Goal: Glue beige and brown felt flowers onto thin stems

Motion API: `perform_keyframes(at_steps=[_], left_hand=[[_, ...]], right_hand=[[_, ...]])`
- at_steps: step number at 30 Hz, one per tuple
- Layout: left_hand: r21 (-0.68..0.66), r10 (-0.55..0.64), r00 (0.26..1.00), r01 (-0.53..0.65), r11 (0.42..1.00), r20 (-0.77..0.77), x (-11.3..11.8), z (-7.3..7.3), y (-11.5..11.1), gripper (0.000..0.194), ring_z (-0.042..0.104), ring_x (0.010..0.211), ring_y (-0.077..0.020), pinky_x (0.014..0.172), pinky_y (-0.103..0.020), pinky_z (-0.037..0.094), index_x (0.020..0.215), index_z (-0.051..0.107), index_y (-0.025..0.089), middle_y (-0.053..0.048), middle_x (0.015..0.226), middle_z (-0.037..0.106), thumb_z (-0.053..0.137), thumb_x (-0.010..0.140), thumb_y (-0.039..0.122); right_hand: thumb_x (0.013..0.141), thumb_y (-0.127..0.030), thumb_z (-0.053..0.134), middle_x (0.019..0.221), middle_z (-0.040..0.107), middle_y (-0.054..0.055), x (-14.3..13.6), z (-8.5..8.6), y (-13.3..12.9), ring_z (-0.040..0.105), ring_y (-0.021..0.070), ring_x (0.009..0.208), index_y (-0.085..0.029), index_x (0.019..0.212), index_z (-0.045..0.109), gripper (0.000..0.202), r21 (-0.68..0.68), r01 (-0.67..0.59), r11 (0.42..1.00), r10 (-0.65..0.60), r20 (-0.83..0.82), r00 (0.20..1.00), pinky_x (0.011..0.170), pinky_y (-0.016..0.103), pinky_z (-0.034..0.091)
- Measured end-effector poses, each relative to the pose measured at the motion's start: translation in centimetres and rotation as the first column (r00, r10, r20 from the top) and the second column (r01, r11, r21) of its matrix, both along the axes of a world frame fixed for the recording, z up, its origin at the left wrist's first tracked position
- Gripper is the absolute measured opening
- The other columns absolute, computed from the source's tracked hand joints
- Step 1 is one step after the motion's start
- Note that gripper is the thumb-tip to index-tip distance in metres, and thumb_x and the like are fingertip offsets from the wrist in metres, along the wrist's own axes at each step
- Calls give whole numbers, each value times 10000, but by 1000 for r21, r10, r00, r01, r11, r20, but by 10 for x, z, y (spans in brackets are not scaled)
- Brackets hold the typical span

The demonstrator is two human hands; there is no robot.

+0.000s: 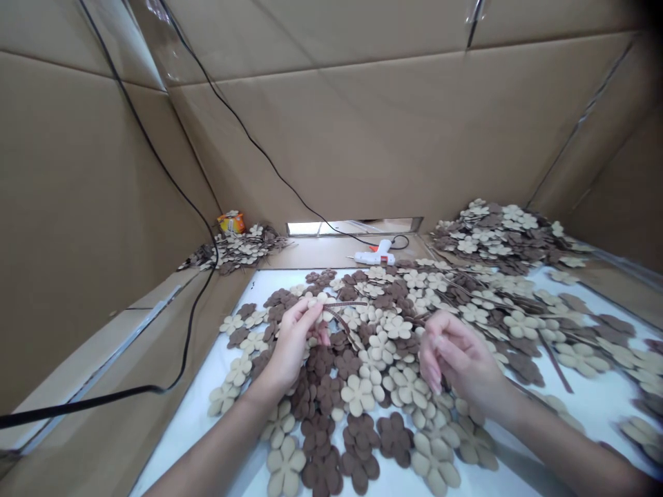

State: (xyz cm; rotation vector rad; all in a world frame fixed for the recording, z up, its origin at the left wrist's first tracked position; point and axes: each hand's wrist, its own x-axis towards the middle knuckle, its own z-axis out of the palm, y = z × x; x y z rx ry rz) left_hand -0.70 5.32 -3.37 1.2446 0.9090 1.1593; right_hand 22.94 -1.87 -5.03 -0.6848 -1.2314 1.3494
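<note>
Left of the middle, my left hand [298, 331] pinches a cream flower [322, 298] with thin brown strips [344, 304] sticking out to the right of it. My right hand [448, 348] is raised over the flower pieces at right of centre, its fingers curled together; anything between them is too small to make out. Brown flowers [394, 439] and cream flowers [357, 395] lie spread and overlapping on the white board [186, 421] beneath both hands.
A white glue gun [376, 254] lies behind the board, near a slot in the cardboard wall [362, 138]. Flower piles stand at the back left [241, 248] and back right [505, 235]. An orange packet [231, 222] sits at back left. Black cable [194, 304] hangs at left.
</note>
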Motion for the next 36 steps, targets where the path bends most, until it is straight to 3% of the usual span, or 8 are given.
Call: perform_keyframes(at_steps=[11, 21, 28, 34, 36], left_hand=[[4, -19, 1000, 19, 1000, 15, -1, -3, 1, 222, 534, 477, -95, 475, -201, 425, 739, 556, 180, 55, 598, 519, 556, 838, 379], [3, -26, 999, 26, 1000, 20, -2, -4, 2, 232, 534, 473, -84, 469, -190, 424, 729, 555, 176, 53, 630, 544, 553, 841, 379], [-4, 10, 999, -11, 1000, -47, -3, -5, 4, 252, 535, 457, -105, 478, -199, 444, 708, 523, 184, 52, 512, 538, 567, 828, 401], [43, -144, 984, 149, 988, -108, -7, -2, 6, 272, 527, 445, -99, 477, -205, 419, 669, 496, 175, 50, 515, 528, 563, 840, 375], [93, -144, 977, 160, 983, -154, -8, 0, 6, 282, 520, 447, -90, 493, -203, 415, 654, 484, 174, 57, 515, 517, 564, 844, 366]], right_hand=[[899, -363, 509, 503, 532, -67, -1, -1, 3, 445, 78, 351, -224, 757, 356, 250, 33, 45, 998, -44, -40, 998, 371, 187, 357], [921, -356, 422, 486, 550, -46, -4, 7, 1, 441, 92, 363, -219, 718, 343, 258, -87, 39, 995, -52, -157, 986, 386, 194, 358], [953, -392, 353, 516, 570, -41, -7, 11, 0, 484, 105, 393, -233, 853, 435, 206, -94, 100, 991, -111, -127, 986, 386, 194, 394], [953, -370, 377, 527, 547, -40, -5, 9, 1, 482, 95, 395, -219, 794, 420, 224, -80, 79, 994, -91, -156, 984, 391, 195, 383], [958, -369, 362, 516, 539, -42, -3, 8, 1, 467, 93, 380, -216, 767, 403, 247, -71, 64, 995, -76, -181, 981, 394, 204, 368]])
